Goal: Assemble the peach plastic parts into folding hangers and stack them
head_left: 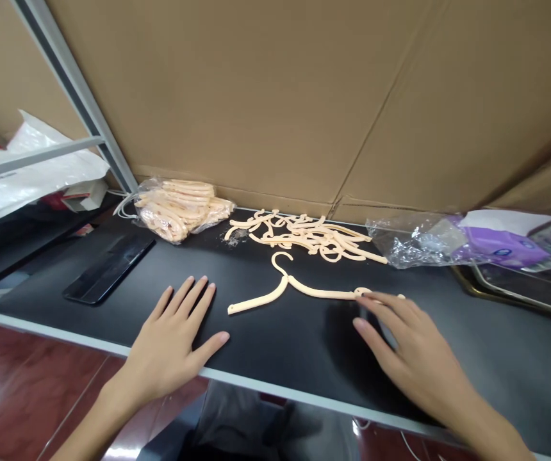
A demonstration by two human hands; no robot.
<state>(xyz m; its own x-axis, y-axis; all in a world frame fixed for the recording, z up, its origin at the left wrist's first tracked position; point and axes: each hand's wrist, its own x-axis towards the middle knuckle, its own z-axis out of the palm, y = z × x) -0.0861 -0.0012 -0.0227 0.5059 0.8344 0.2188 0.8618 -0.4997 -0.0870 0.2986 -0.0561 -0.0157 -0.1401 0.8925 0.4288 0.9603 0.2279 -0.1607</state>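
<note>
A cream plastic hanger [289, 287] lies flat on the black table [280, 346], hook pointing away from me. My right hand [407, 342] rests open on the table, its fingertips touching the hanger's right arm end. Left of the hanger, my left hand [174, 342] lies flat and open, fingers spread, holding nothing. Behind the hanger sits a loose pile of cream hanger parts [304, 235].
A clear bag of more cream parts [179, 208] lies at the back left, a black phone [109, 266] in front of it. Crumpled clear plastic [412, 243], a purple packet [501, 246] and a metal tray [520, 288] occupy the right. Cardboard [275, 96] walls the back.
</note>
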